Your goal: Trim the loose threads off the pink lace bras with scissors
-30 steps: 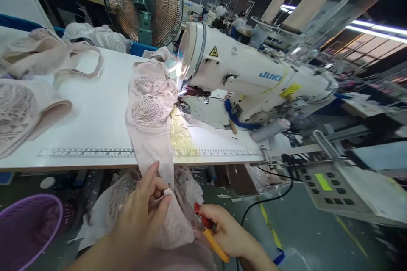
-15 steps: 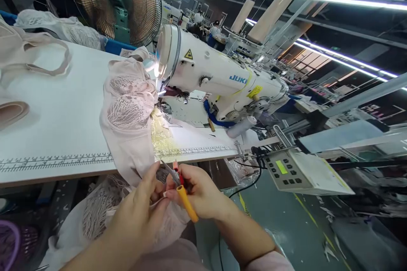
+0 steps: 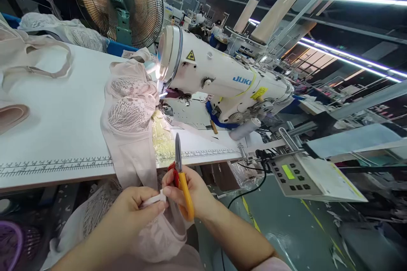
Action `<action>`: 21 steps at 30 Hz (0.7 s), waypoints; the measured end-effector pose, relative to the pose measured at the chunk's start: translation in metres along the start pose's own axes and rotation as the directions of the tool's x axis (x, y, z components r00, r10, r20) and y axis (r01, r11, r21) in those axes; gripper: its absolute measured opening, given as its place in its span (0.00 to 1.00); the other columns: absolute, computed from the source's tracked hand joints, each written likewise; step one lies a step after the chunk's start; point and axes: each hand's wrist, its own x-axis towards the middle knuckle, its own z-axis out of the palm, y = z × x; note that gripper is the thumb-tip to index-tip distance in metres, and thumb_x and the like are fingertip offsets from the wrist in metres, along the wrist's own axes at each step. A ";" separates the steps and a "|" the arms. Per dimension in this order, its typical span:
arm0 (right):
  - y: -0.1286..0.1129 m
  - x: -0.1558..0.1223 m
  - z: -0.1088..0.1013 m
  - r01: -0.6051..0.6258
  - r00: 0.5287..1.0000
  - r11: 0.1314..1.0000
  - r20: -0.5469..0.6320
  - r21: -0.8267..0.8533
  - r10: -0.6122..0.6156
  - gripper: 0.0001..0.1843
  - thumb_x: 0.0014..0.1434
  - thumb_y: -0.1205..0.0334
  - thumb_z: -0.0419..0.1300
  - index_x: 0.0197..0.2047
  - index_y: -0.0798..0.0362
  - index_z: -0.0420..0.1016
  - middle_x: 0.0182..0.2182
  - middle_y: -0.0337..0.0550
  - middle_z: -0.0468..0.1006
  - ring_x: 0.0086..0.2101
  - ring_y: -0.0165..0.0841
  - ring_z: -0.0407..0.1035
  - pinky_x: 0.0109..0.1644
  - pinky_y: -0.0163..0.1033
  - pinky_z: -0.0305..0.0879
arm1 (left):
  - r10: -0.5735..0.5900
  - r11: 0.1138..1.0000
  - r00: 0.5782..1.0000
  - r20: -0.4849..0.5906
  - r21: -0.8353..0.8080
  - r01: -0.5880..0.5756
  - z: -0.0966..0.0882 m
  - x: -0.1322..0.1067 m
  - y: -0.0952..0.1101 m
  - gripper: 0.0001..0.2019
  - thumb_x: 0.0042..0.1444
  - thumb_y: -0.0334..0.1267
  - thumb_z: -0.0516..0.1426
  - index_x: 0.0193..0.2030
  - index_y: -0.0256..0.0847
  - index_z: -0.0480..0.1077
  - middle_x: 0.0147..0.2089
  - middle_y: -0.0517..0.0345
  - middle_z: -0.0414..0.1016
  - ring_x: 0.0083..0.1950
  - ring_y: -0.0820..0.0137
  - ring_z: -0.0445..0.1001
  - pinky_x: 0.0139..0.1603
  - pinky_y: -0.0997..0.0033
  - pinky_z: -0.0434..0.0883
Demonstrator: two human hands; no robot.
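My left hand (image 3: 136,209) pinches a narrow white strip (image 3: 151,200) between thumb and fingers. Scissors (image 3: 184,192) with orange and red handles are held in my right hand (image 3: 199,194), their blades closed and pointing up. My right thumb and fingertip also meet at the strip's end. Below both hands a pale pink lace garment (image 3: 155,239) hangs over my lap, partly hidden by my left arm. A pale pink lace bra (image 3: 129,112) lies on the table beside the sewing machine's needle area, its lower band draping over the front edge towards my hands.
The white JUKI sewing machine (image 3: 210,65) stands ahead, with a control box (image 3: 289,175) to its right. A printed ruler (image 3: 60,164) runs along the table's (image 3: 70,106) front edge. More bra pieces (image 3: 38,57) lie left. A fan (image 3: 119,6) stands behind; a purple basket (image 3: 15,241) sits lower left.
The scissors have swung from pointing left at my left fingertips to upright in my right hand. Both hands have lowered slightly, and the white strip now shows between them.
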 end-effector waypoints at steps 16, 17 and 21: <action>0.012 -0.028 -0.030 0.188 0.883 0.533 0.380 -0.825 0.277 0.38 0.45 0.20 0.33 0.26 0.51 0.48 0.22 0.35 0.55 0.22 0.27 0.47 0.25 0.35 0.47 | -0.125 0.992 0.991 -0.051 -0.028 0.123 -0.027 0.004 -0.010 0.17 0.45 0.47 0.60 0.19 0.39 0.60 0.18 0.70 0.52 0.21 0.78 0.47 0.22 0.74 0.45; 0.011 -0.028 -0.030 0.177 0.884 0.520 0.367 -0.836 0.289 0.38 0.45 0.20 0.33 0.26 0.51 0.48 0.23 0.36 0.56 0.22 0.27 0.47 0.25 0.34 0.47 | -0.132 0.991 0.990 -0.057 -0.017 0.131 -0.027 0.004 -0.009 0.17 0.44 0.47 0.60 0.19 0.40 0.59 0.17 0.70 0.51 0.21 0.78 0.46 0.22 0.74 0.44; 0.008 -0.027 -0.028 0.145 0.886 0.502 0.338 -0.853 0.318 0.39 0.45 0.20 0.35 0.27 0.51 0.50 0.24 0.37 0.59 0.23 0.27 0.49 0.26 0.34 0.48 | -0.163 0.987 0.985 -0.064 -0.001 0.163 -0.028 0.004 -0.008 0.16 0.44 0.46 0.60 0.19 0.40 0.59 0.17 0.70 0.52 0.21 0.78 0.47 0.22 0.74 0.44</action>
